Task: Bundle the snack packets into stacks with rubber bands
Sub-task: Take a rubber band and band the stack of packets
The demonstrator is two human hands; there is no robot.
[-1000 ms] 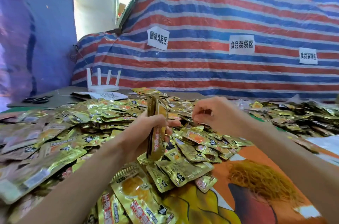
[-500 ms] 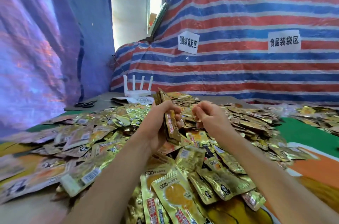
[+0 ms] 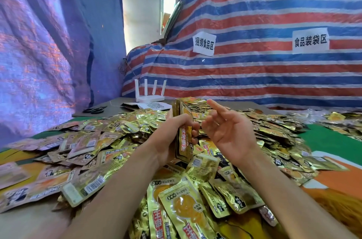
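hands [image 3: 168,140] [image 3: 230,133]: 2 | held stack [image 3: 183,139]: 1 | loose packets [image 3: 188,205]: uncounted | signs [image 3: 204,43] [image 3: 310,41]: 2 | router [image 3: 149,98]: 1 | scissors [image 3: 94,110]: 1

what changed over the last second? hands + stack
The right hand has opened: it was pinched shut beside the stack and is now spread, holding nothing visible. The left hand still grips the upright stack of packets. The loose pile beneath is unchanged.

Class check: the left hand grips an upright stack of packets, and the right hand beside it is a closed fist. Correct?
No. The head view shows the right hand open, fingers loosely spread, not a fist. The left hand does grip the upright stack.
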